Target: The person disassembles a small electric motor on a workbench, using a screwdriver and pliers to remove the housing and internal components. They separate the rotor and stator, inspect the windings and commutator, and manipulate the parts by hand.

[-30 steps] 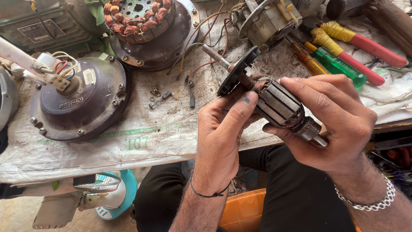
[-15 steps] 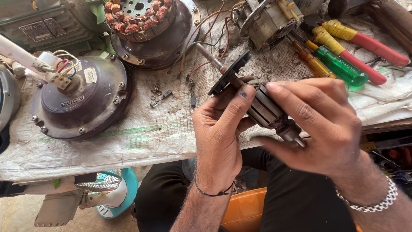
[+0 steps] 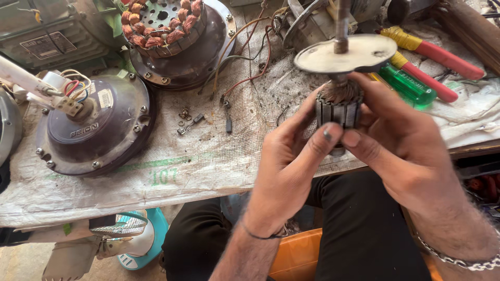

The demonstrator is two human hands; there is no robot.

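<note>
Left hand [image 3: 291,156]: grasping the motor rotor [image 3: 338,109], thumb + forefinger pinched on the lower end of its slotted core, centre-right of frame.
Right hand [image 3: 401,151]: also gripping the rotor, fingers wrapped round the core from the right side, fingertips touching the left thumb.
Rotor: held upright in the air above the near table edge, shaft pointing up, pale round disc [image 3: 346,53] on the shaft above the copper windings.
Drop risk: grip is fingertips only w/ a top-heavy disc; a slip prob. sends it to the table or off the edge into the lap.
Winding risk: fingers sit just below the copper wires; squeezing higher could nick or bend them.
Small parts: screws [image 3: 186,120] lie loose on the sack cloth [image 3: 172,171], centre-left; a falling rotor or a wrist sweep could scatter them.
Nearby: round fan motor housing [image 3: 94,130] at left, open winding ring [image 3: 161,23] upper left, green-handled screwdriver [image 3: 409,86] + red-handled pliers [image 3: 437,54] upper right, near the right hand; an elbow move could knock them.
</note>
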